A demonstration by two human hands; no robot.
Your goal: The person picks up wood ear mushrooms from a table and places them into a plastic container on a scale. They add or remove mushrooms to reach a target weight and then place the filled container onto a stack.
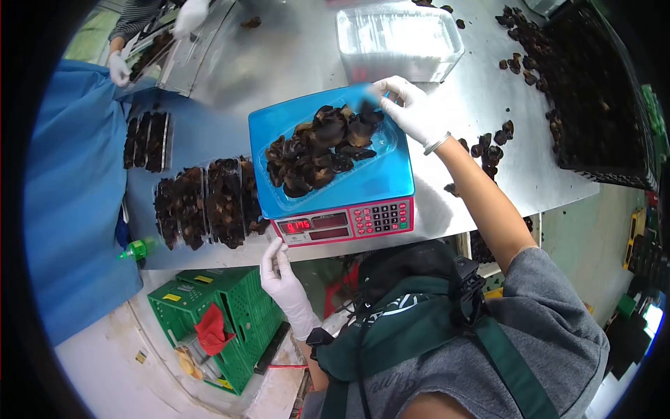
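Sitting flat on the scale (pixel 401 171), the tray (pixel 347 180) of dark pieces (pixel 329 133) probably gets a fair reading. Right hand (pixel 415 115) at its 1 o'clock, can't tell if pinching; left hand (pixel 285 288), fingers slightly spread, is off the pan at 7.

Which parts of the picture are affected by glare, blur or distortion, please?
Head view: glare washes out the clear tray stack; a soft patch blurs the dark pieces beside the right hand; the black crate loses detail in darkness; wide-angle distortion bends the table edge.

I see a food-packing workroom. Its metal worktable (pixel 488 112) holds a scale (pixel 335 223) and stacked clear trays (pixel 398 42).
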